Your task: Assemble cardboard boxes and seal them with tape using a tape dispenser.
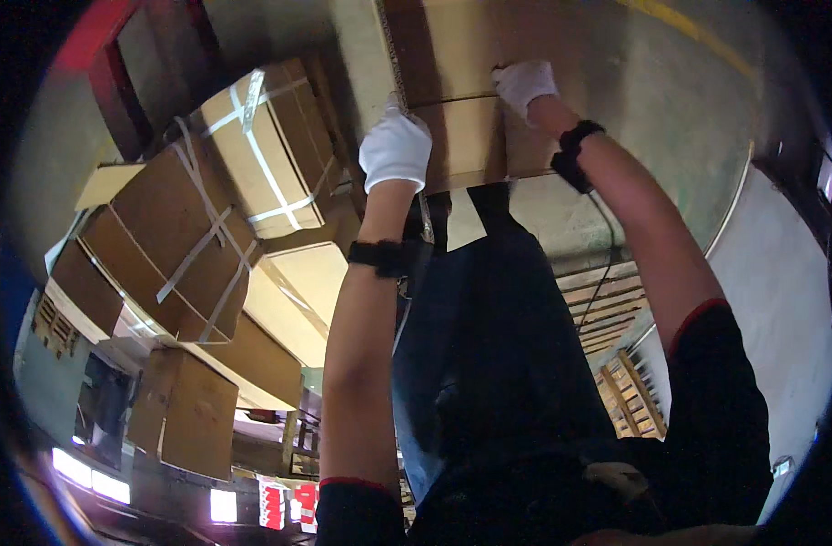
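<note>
In front of my legs is a brown cardboard box [466, 136], seen partly folded, with a thin slit between its panels. My left hand [396, 153], in a white glove, is closed at the box's left edge, where the corrugated rim shows. Farther right, my right hand [528, 86], also white-gloved, has its fingers curled against the cardboard at the end of the slit. Its fingertips are partly hidden, and the fold they hold is hard to make out. Black straps circle both wrists.
To the left, several cardboard boxes [252, 146] are stacked, some bound with pale tape. Wooden pallets [630, 396] stand at the lower right beside a pale wall [761, 300]. A red frame [115, 55] rises at the upper left, and a yellow line [689, 32] crosses the concrete floor.
</note>
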Motion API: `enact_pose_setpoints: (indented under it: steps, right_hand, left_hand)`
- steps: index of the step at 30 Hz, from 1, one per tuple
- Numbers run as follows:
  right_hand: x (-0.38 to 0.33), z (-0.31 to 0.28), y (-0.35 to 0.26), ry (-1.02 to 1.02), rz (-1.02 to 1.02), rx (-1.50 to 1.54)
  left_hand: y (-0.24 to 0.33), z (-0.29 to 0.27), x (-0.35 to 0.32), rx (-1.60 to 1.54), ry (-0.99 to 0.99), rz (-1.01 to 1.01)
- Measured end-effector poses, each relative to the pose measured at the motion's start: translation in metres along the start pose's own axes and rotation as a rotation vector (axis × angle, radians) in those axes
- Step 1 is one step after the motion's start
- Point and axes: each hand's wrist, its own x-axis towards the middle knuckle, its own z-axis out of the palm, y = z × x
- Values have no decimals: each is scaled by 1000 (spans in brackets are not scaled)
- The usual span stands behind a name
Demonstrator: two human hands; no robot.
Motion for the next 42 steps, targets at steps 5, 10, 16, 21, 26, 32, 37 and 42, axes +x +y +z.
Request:
enact_pose_setpoints:
  steps: [5, 10, 16, 21, 26, 32, 37, 42]
  right_hand:
    - [-16, -33, 6, -69, 256, 131]
    - [-102, -31, 72, 442, 577, 506]
    - [-139, 4, 212, 46, 694, 427]
    - [-133, -169, 180, 184, 631, 325]
    - [-108, -338, 160, 347, 353, 132]
    - [-38, -518, 75, 497, 119, 23]
    - [19, -630, -18, 525, -88, -18]
    - [94, -716, -127, 604, -355, 25]
  left_hand:
    - [-38, 1, -11, -124, 153, 126]
    - [-25, -32, -52, -227, 132, 151]
    - [47, -99, -107, -420, 152, 324]
    - [17, -150, -131, -100, 422, 487]
    - [-39, -194, -178, -1089, 337, 234]
    - [-78, -249, -188, -1286, 477, -143]
    - [-109, -297, -179, -1103, 517, -342]
    - [-163, -334, -144, -1263, 746, -441]
